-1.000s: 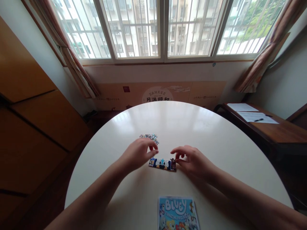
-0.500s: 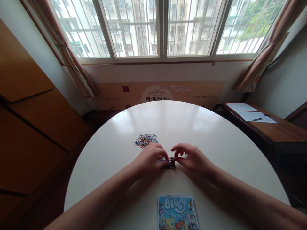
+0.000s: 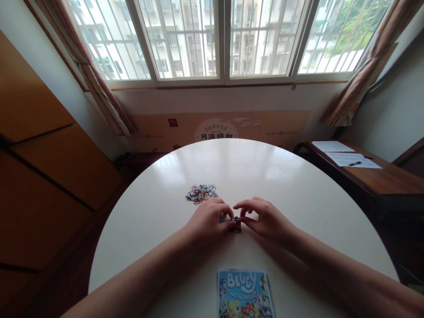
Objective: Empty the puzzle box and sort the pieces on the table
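Note:
Small joined puzzle pieces [image 3: 237, 224], dark brown with a bit of blue at their left, lie on the white table between my two hands. My left hand [image 3: 212, 221] has its thumb and fingers closed on the left side of these pieces and covers part of them. From the right, the thumb of my right hand [image 3: 261, 216] touches their edge, its index finger curved above with a gap below. Beyond my left hand sits a pile of loose puzzle pieces [image 3: 201, 193]. A blue Bluey picture card [image 3: 245, 293] lies nearer to me.
The round white table [image 3: 139, 229] fills the middle. At the right stands a wooden desk [image 3: 394, 179] with papers [image 3: 353, 160] and a pen. Orange cabinets [image 3: 43, 185] are at the left, and a barred window is ahead.
My left thumb has shifted slightly right over the pieces, hiding more of the blue part. My right hand has moved a little left, nearer my left hand.

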Demonstrator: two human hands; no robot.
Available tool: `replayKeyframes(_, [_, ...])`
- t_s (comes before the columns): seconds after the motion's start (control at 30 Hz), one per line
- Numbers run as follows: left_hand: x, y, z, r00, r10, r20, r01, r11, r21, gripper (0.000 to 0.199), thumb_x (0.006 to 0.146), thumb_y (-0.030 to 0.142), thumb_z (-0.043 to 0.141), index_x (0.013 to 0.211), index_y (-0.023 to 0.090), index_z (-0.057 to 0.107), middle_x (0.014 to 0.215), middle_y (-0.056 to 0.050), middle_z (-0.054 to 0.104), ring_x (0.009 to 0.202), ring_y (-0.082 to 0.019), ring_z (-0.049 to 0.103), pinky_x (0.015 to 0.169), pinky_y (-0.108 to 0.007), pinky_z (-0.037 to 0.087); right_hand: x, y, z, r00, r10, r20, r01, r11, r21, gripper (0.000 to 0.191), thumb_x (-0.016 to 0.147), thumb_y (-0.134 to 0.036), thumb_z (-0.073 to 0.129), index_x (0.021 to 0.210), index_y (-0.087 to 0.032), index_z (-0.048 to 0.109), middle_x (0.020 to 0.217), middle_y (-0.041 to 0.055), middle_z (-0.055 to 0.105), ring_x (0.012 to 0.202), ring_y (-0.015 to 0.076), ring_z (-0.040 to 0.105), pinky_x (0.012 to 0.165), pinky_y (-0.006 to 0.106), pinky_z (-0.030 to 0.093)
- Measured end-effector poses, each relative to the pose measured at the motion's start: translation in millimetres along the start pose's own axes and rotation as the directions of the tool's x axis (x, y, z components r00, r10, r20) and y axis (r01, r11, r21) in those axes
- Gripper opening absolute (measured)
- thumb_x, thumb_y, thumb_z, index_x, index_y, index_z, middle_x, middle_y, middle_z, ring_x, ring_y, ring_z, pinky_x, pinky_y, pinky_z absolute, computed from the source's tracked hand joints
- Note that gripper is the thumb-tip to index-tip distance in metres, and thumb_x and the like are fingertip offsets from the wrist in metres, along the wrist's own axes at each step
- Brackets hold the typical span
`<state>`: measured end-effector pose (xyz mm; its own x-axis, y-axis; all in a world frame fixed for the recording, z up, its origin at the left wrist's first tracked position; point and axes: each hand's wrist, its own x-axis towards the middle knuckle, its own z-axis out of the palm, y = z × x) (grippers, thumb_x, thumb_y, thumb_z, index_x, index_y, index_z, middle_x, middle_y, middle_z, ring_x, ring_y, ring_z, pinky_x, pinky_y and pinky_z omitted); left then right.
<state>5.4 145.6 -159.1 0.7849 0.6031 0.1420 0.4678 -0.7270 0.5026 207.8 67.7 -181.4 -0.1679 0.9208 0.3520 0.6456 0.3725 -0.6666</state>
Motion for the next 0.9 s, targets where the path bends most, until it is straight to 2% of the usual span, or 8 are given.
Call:
replayKeyframes(0.47, [1.7, -0.2, 7.5, 0.999, -0.030, -0.034, 0.031, 0.999, 0.015, 0.009, 0.077, 0.025, 0.073, 0.086, 0.026, 0.075, 0.085, -0.002, 0.068, 0.085, -0.022, 0.059, 0.082, -0.037, 0.044, -0.1, -1.8, 1.9, 1.000, -0.017, 0.018, 0.016, 1.000, 0.014, 0.036, 0.081, -0.013, 0.065, 0.113, -0.028, 0.070, 0.089, -0.0008, 0.072, 0.083, 0.0116, 0.062, 0.081, 0.026, 0.051])
replayKeyframes(0.6, [3.0, -0.6, 7.5, 0.999, -0.037, -0.030, 0.038, 0.999, 0.010, 0.009, 0.077, 0.027, 0.073, 0.087, 0.026, 0.075, 0.085, -0.003, 0.068, 0.085, -0.022, 0.059, 0.083, -0.038, 0.044, 0.0, -0.9, 3.1, 1.000, 0.014, 0.012, -0.014, 0.999, 0.040, 0.038, 0.079, -0.010, 0.061, 0.112, -0.026, 0.070, 0.089, 0.0002, 0.071, 0.081, 0.0115, 0.062, 0.080, 0.027, 0.051])
replayKeyframes(0.77, [3.0, -0.6, 8.3, 0.999, -0.042, -0.031, 0.042, 0.999, -0.013, 0.006, 0.077, 0.027, 0.075, 0.083, 0.026, 0.075, 0.085, -0.002, 0.068, 0.086, -0.022, 0.059, 0.083, -0.038, 0.043, 0.1, -0.6, 5.6, 0.996, 0.089, 0.012, -0.090, 0.990, 0.105, 0.040, 0.078, -0.012, 0.060, 0.114, -0.024, 0.070, 0.087, 0.0010, 0.071, 0.076, 0.0112, 0.062, 0.070, 0.023, 0.050])
replayKeyframes(0.9, [2.1, -1.5, 9.5, 0.999, -0.022, -0.042, 0.021, 1.000, -0.017, 0.005, 0.078, 0.027, 0.075, 0.084, 0.026, 0.076, 0.084, -0.002, 0.067, 0.085, -0.022, 0.059, 0.082, -0.037, 0.042, -0.3, -2.6, 5.9, 0.989, 0.147, 0.020, -0.148, 0.981, 0.123, 0.037, 0.080, -0.015, 0.060, 0.115, -0.025, 0.070, 0.090, 0.0012, 0.071, 0.079, 0.0121, 0.064, 0.073, 0.025, 0.050])
